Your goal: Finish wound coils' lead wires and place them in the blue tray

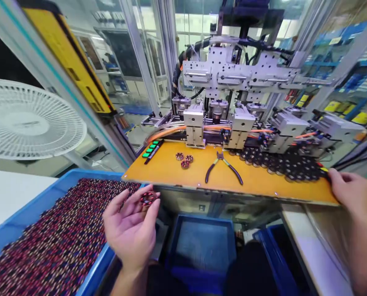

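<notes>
Above the front edge of the orange worktop, my left hand [132, 228] is palm up, its fingertips and thumb closed around a small wound motor stator [148, 198] with reddish-copper coils. My right hand [351, 189] is at the worktop's right end, thumb and fingers closing by a dark object with yellow and red marks [323, 167]; what it grips is unclear. Three more stators [185, 164] sit left of centre on the worktop [158, 170]. Beside them lie pliers [222, 166] with dark handles, jaws pointing to the machine. Black round parts [289, 164] cluster near my right hand.
A blue bin [78, 174] full of stators is at the left, below a white fan [32, 119]. The machine's metal fixtures [195, 125] line the worktop's back. Green buttons [150, 149] are at its left end. A blue crate [203, 238] is below.
</notes>
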`<state>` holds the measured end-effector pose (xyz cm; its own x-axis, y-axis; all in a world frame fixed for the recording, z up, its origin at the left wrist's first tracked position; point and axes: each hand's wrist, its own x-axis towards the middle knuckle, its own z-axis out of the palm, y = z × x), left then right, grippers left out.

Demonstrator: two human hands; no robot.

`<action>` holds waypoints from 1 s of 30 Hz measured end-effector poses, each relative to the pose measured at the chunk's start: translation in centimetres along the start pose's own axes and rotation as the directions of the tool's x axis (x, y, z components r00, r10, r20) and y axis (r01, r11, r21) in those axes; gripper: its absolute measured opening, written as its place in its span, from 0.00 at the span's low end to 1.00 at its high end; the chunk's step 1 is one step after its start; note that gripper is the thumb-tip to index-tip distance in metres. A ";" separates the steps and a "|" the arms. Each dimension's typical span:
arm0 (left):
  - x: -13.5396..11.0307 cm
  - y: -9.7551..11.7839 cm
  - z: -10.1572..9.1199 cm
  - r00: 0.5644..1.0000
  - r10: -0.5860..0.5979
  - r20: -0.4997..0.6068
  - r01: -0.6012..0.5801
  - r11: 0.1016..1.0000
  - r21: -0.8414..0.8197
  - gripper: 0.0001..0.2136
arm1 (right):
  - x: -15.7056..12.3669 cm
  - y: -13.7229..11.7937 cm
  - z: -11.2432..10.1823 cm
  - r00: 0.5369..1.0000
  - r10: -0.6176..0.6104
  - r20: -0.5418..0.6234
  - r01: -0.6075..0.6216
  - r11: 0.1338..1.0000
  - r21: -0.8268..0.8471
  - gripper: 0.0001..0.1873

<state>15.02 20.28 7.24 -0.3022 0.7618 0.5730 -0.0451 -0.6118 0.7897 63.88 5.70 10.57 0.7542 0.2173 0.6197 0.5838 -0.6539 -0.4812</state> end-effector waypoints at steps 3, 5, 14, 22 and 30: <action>-4.2 3.2 -2.5 0.985 -0.099 0.139 0.098 0.995 0.014 0.24 | -3.1 -4.0 -2.4 0.995 -0.093 -0.040 0.098 0.981 0.166 0.21; -6.7 5.1 -3.9 0.978 -0.094 0.185 0.086 0.995 0.050 0.25 | -7.7 -7.1 -5.1 0.957 -0.291 0.010 0.271 0.902 0.336 0.22; -16.4 11.5 -9.6 0.917 0.038 0.396 -0.012 0.998 -0.066 0.29 | -26.6 -15.2 -17.5 -0.009 -0.997 -0.071 0.437 -0.067 0.897 0.13; -19.6 13.0 -11.7 0.865 -0.155 0.478 0.248 0.959 -0.138 0.28 | -29.3 -11.4 -19.5 -0.126 -0.982 0.144 0.198 0.117 0.973 0.09; -18.2 12.4 -11.1 0.878 -0.172 0.448 0.266 0.951 -0.156 0.26 | -30.1 -10.0 -19.5 -0.157 -0.964 0.215 -0.102 0.233 0.967 0.10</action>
<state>9.35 -3.53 4.16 0.1686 0.8688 0.4656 -0.2721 -0.4130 0.8691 29.45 -8.45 8.82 -0.6164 0.7522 0.2329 0.3499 0.5265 -0.7748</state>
